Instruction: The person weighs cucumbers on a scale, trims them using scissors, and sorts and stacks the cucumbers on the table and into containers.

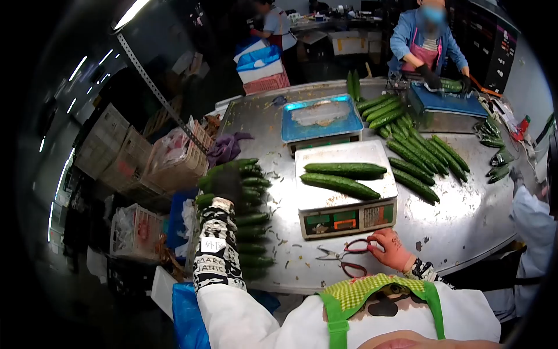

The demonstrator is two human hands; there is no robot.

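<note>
My left hand (225,185), in a dark glove and blurred, reaches over a row of cucumbers (251,247) at the table's left side; its fingers cannot be made out. My right hand (390,250), in an orange glove, rests at the front edge beside the red-handled scissors (354,246), its fingers curled at the upper handle. Two cucumbers (344,170) lie on the white pan of the near scale (347,148). To the right of that scale is a large pile of cucumbers (415,148).
Behind the near scale stands another scale with a blue-rimmed tray (321,116). A co-worker (427,43) handles a cucumber at a blue scale (447,102) at the back right. Another person's white sleeve (532,215) is at the right edge. A purple cloth (228,148) lies back left.
</note>
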